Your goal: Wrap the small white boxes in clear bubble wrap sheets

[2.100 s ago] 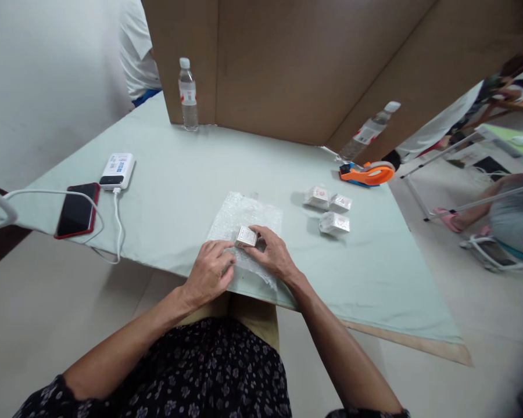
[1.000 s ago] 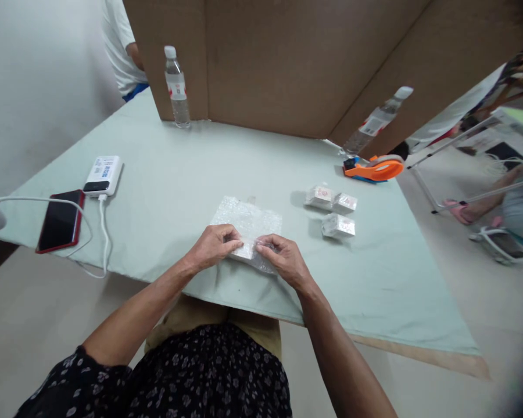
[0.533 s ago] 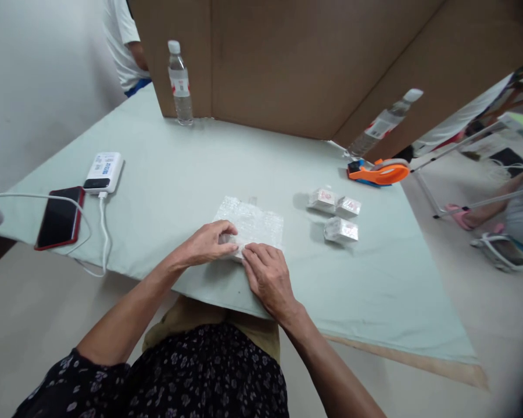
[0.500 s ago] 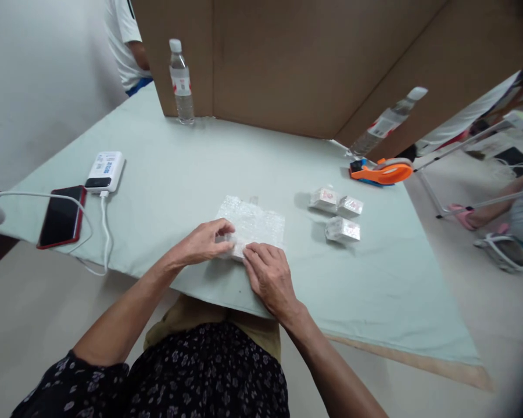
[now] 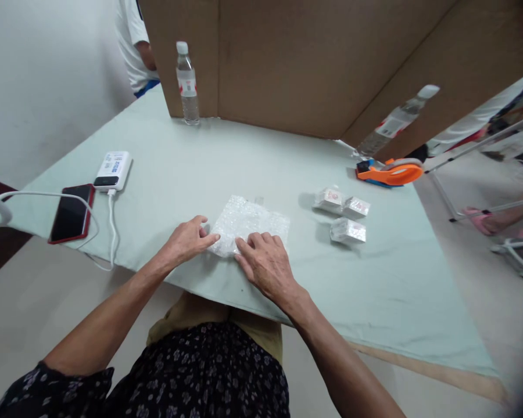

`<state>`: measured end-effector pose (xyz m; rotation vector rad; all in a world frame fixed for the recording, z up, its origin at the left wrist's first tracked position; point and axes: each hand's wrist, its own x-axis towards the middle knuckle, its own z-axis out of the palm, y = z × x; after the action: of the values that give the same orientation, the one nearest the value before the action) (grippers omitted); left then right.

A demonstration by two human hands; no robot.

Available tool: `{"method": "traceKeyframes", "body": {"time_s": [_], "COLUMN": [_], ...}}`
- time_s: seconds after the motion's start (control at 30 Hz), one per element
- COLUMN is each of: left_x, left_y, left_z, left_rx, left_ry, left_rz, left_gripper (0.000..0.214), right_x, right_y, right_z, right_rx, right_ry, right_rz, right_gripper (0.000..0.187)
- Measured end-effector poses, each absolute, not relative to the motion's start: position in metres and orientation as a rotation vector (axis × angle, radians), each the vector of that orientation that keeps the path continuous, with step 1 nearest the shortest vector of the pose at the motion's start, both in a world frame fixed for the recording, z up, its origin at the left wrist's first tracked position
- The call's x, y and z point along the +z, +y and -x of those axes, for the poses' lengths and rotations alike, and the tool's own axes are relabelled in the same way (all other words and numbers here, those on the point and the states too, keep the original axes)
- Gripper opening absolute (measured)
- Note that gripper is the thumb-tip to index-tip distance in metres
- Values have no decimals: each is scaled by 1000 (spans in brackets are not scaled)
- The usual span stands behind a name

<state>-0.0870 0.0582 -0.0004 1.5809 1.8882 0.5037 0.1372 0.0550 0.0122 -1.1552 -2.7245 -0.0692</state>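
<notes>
A sheet of clear bubble wrap [image 5: 255,216] lies on the table in front of me, its near edge folded over. My right hand [image 5: 265,264] holds down that near edge, fingers curled onto it and thumb close to the index finger. At the wrap's left corner is my left hand [image 5: 187,241], open, thumb and index finger apart, the thumb tip at the plastic. The small box seen earlier is hidden, and I cannot tell whether it lies under the fold. To the right sit three small plastic-wrapped boxes [image 5: 348,231] in a loose group.
An orange tape dispenser [image 5: 392,172] lies at the back right beside a water bottle [image 5: 392,125]. Another water bottle [image 5: 187,87] stands by the cardboard partition [image 5: 279,64]. On the left are a phone [image 5: 72,213] and a white power bank [image 5: 113,170] with its cable.
My left hand has moved left, off the small box, and spread its fingers. The near edge of the bubble wrap now covers where the box was. My right hand stays on the wrap.
</notes>
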Motion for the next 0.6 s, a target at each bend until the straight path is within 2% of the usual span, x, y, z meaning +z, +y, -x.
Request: {"method": "traceKeyframes", "body": {"time_s": [0.1, 0.3, 0.47, 0.6], "left_x": [1, 0, 0, 4], "left_y": [59, 60, 58, 64], "left_z": [85, 64, 60, 60], "left_rx": [481, 650, 833, 675], "left_ry": [1882, 1668, 1644, 1620], "left_rz": [-1529, -1143, -1186, -1163], "left_gripper": [54, 20, 22, 20], "right_x": [13, 12, 13, 13], "right_y": [57, 58, 59, 59], "right_z": [-137, -137, -136, -136], "right_rx": [-81, -118, -149, -135], "right_ry": [-2732, -2739, -2755, -2750], "right_rz": [1144, 1129, 1123, 1115], "right_gripper": [17, 15, 16, 15]}}
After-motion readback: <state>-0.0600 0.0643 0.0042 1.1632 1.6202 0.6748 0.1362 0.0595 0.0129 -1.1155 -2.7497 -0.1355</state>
